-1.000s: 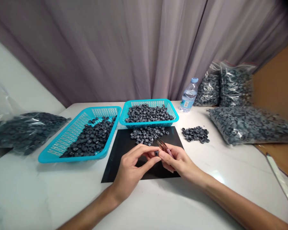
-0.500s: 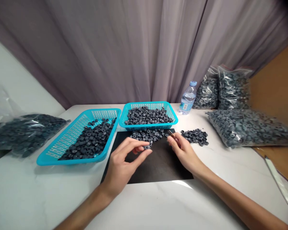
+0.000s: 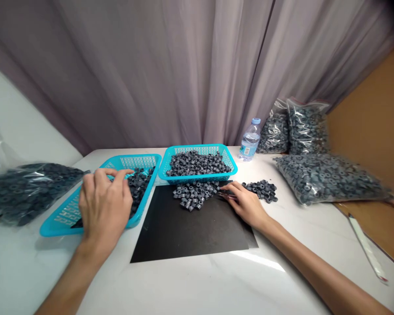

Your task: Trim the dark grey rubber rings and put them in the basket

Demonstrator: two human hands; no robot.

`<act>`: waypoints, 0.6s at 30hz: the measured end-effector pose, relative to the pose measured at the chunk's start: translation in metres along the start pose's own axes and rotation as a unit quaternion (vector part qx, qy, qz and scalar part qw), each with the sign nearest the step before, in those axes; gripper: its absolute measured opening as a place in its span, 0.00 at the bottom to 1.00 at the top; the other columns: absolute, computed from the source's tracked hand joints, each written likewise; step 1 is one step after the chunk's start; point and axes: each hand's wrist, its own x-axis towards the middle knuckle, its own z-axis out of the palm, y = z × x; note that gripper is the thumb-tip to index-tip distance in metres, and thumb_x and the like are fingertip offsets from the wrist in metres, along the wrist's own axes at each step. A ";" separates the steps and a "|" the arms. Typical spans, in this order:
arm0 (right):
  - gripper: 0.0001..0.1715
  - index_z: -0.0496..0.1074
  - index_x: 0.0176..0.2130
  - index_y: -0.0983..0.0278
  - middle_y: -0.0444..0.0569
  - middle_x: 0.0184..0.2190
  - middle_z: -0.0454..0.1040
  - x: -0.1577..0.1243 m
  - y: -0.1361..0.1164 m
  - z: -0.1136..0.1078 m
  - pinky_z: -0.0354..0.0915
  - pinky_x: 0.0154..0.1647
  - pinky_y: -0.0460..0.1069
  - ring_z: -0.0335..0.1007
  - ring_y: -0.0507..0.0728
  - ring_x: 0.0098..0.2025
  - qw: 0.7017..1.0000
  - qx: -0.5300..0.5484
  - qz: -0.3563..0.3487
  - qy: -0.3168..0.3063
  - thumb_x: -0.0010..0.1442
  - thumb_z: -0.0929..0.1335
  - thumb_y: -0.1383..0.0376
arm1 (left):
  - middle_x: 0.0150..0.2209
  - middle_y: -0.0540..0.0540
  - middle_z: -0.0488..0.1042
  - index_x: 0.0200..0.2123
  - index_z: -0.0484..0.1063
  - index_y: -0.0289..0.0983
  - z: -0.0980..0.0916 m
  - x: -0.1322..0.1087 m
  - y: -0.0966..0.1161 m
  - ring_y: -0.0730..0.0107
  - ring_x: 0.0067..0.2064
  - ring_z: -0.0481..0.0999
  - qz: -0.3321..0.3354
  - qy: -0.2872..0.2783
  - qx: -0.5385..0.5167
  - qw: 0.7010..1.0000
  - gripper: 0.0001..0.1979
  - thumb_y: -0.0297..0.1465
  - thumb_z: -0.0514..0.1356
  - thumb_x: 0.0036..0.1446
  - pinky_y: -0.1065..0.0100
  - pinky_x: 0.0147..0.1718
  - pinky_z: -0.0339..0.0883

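My left hand (image 3: 107, 203) hangs over the left blue basket (image 3: 49, 227), back up, fingers curled in. Its fingertips are partly hidden, so whatever they pinch cannot be made out. Below it lie dark grey ring-shaped pieces (image 3: 139, 186), heaped in that basket. At the right end of a loose pile of grey rings (image 3: 193, 194), my right hand (image 3: 246, 203) is closed around a thin, dark tool that looks like tweezers (image 3: 228, 195). The pile rests on a black mat (image 3: 190, 236), just in front of the middle blue basket (image 3: 200, 178), which holds more rings.
Another small heap of rings (image 3: 262, 190) lies right of the mat. Behind stands a water bottle (image 3: 249, 142). Filled clear bags (image 3: 328, 175) crowd the right, and another filled bag (image 3: 33, 188) sits at left. A long white-handled tool (image 3: 367, 247) lies at the right edge.
My left hand has moved left from above the mat, where it pinched a grey ring, to over the left basket. My right hand has lowered the tool to the pile's edge.
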 end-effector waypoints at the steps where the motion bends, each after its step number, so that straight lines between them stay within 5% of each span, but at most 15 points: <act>1: 0.15 0.73 0.49 0.56 0.49 0.51 0.76 0.000 0.001 0.000 0.68 0.43 0.53 0.77 0.61 0.46 1.000 0.014 0.006 0.009 0.65 0.63 0.69 | 0.44 0.36 0.72 0.48 0.79 0.36 0.000 0.000 0.000 0.45 0.47 0.69 0.005 0.002 -0.001 1.000 0.14 0.32 0.55 0.67 0.55 0.42 0.63; 6: 0.08 0.73 0.41 0.59 0.49 0.41 0.78 0.000 -0.002 0.001 0.67 0.41 0.52 0.76 0.60 0.40 0.995 0.063 0.044 0.055 0.66 0.64 0.67 | 0.39 0.40 0.75 0.41 0.78 0.37 -0.005 -0.009 0.028 0.52 0.42 0.71 0.101 0.037 -0.047 0.993 0.10 0.34 0.58 0.67 0.56 0.41 0.61; 10: 0.10 0.72 0.39 0.61 0.48 0.37 0.79 -0.004 -0.026 0.004 0.67 0.37 0.50 0.74 0.57 0.35 0.984 0.157 0.058 0.055 0.68 0.65 0.58 | 0.36 0.45 0.76 0.43 0.76 0.39 -0.010 -0.033 0.062 0.58 0.38 0.73 0.198 0.028 -0.188 0.962 0.05 0.30 0.62 0.65 0.57 0.41 0.63; 13: 0.15 0.73 0.36 0.63 0.46 0.33 0.76 -0.011 -0.053 0.006 0.66 0.38 0.48 0.72 0.55 0.36 0.914 0.392 0.106 0.009 0.64 0.71 0.53 | 0.39 0.46 0.76 0.51 0.71 0.39 -0.011 -0.055 0.085 0.61 0.41 0.75 0.190 -0.033 -0.320 0.928 0.14 0.33 0.65 0.64 0.59 0.45 0.67; 16: 0.19 0.74 0.36 0.64 0.43 0.29 0.71 -0.020 -0.075 0.007 0.59 0.29 0.45 0.62 0.50 0.28 0.861 0.487 0.145 -0.041 0.62 0.73 0.50 | 0.42 0.45 0.75 0.57 0.65 0.37 -0.010 -0.069 0.098 0.63 0.42 0.76 0.147 -0.086 -0.431 0.886 0.23 0.35 0.67 0.62 0.62 0.44 0.72; 18: 0.21 0.74 0.36 0.65 0.40 0.25 0.65 -0.026 -0.083 0.006 0.51 0.23 0.45 0.53 0.47 0.23 0.836 0.520 0.166 -0.063 0.62 0.72 0.48 | 0.42 0.46 0.75 0.55 0.65 0.39 -0.010 -0.072 0.101 0.66 0.41 0.77 0.138 -0.102 -0.489 0.855 0.19 0.31 0.65 0.64 0.64 0.44 0.73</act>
